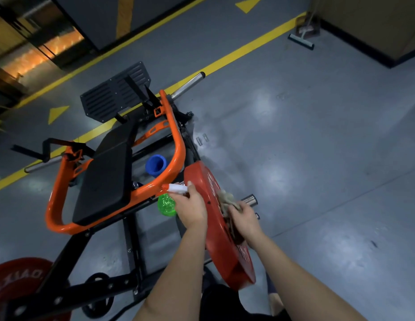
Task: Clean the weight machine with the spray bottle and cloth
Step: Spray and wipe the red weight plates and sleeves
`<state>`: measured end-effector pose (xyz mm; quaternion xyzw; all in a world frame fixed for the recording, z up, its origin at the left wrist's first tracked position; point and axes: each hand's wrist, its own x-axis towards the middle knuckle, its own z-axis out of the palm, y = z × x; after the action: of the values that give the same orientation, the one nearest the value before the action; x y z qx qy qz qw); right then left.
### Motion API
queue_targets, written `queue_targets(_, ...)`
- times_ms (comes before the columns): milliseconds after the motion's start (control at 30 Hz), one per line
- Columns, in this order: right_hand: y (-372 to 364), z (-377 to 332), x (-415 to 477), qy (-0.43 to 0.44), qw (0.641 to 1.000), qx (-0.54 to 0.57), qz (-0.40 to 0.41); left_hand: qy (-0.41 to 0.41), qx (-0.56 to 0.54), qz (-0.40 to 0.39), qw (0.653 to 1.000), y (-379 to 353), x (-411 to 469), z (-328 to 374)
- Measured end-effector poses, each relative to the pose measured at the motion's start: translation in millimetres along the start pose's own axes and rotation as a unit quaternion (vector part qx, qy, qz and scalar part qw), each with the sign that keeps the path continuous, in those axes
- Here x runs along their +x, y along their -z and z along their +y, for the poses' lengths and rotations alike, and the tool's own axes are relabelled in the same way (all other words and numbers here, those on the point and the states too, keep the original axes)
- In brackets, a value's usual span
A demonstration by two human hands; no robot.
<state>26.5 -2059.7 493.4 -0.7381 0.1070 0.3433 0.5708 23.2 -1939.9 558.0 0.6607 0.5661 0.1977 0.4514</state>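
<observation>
We look down on a glossy grey floor [317, 158] that throws back pale patches of overhead light. Yellow lines [248, 46] and yellow triangles [248, 3] cross it. At upper right we see a tan wall [364, 19] with dark skirting and a squeegee [301, 41] near it. At upper left there is a warm orange glow [39, 54].

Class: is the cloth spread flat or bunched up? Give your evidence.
Bunched. The cloth shows as a crumpled wad gripped by the right hand against the red plate.
</observation>
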Motion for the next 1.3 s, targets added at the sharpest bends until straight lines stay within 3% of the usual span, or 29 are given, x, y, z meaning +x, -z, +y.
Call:
queue_targets(67, 5, 20, -1, -0.073, 0.996, -0.051, -0.011, 0.001, 0.012, 0.003, 1.000, -1, -1, 1)
queue_targets(133, 8, 13, -8, -0.085, 0.996, -0.034, -0.005, 0.002, 0.016, 0.007, 1.000, 0, -2, 1)
queue_targets(267, 1, -46, -24, 0.015, 0.998, 0.059, -0.002, -0.001, 0.018, 0.009, 1.000, 1, -3, 3)
queue_targets(433, -18, -50, -39, 0.122, 0.988, -0.067, 0.063, -0.007, 0.056, 0.006, 0.998, -3, 10, 6)
queue_targets(533, -31, -33, -52, 0.218, 0.955, -0.155, 0.130, -0.010, 0.057, -0.009, 0.998, -5, 17, 14)
queue_targets(733, -40, -4, -56, 0.280, 0.930, -0.189, 0.145, 0.029, -0.086, -0.003, 0.996, -3, 37, 23)
queue_targets(833, -42, -2, -49, 0.265, 0.925, -0.219, 0.162, 0.034, -0.125, -0.015, 0.991, 7, 44, 17)
queue_targets(933, -48, -7, -47, 0.278, 0.897, -0.277, 0.203, 0.033, -0.143, -0.062, 0.987, 22, 53, 2)
queue_targets(1067, -54, -28, -38, 0.255, 0.896, -0.296, 0.213, 0.046, -0.137, -0.103, 0.984, 48, 52, 1)
queue_targets(1200, -63, -70, -11, 0.211, 0.914, -0.304, 0.166, 0.022, -0.026, -0.134, 0.990, 72, 45, 11)
queue_targets(1300, -65, -94, 13, 0.172, 0.944, -0.242, 0.145, 0.023, 0.035, -0.150, 0.988, 86, 40, 20)
